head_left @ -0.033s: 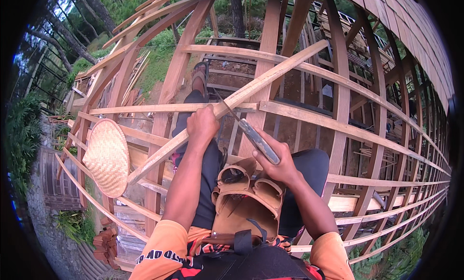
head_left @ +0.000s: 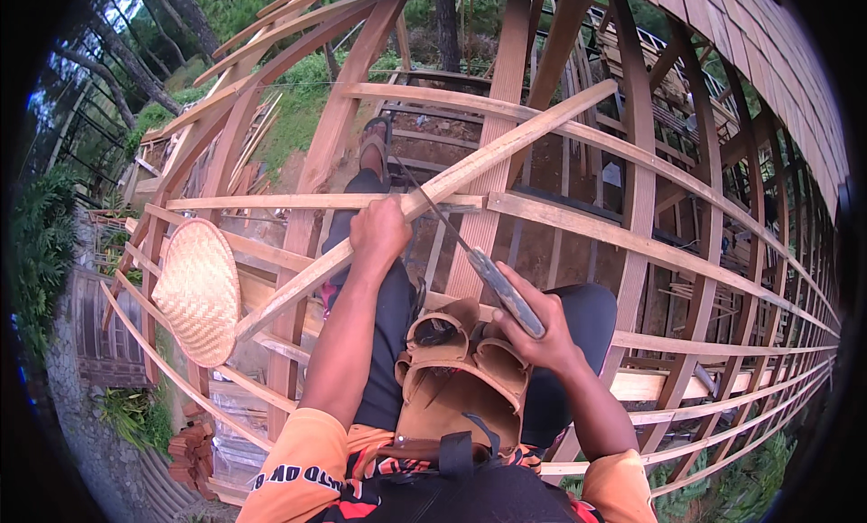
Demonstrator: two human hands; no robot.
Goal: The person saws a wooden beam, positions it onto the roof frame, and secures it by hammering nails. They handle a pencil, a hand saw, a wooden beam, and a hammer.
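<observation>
A long wooden batten [head_left: 506,147] lies slantwise across the roof frame, from lower left to upper right. My left hand [head_left: 379,229] is closed round it near its middle. In my right hand [head_left: 535,320] is the grey handle of a handsaw [head_left: 456,236]. Its narrow blade crosses the batten just right of my left hand, and the tip shows on the far side. How deep the blade sits in the wood I cannot tell. Below my hands hangs a brown leather tool pouch [head_left: 461,392] at my waist.
A woven cone-shaped hat [head_left: 199,293] rests at the left by the batten's lower end. Rafters [head_left: 632,198] and crosswise battens [head_left: 578,225] form an open grid, with ground visible far below. Wooden shingles [head_left: 750,53] cover the upper right. My sandalled foot [head_left: 375,148] is ahead.
My right hand has drawn the saw back toward me and to the right, so more blade shows on the near side of the batten. My left hand keeps its grip.
</observation>
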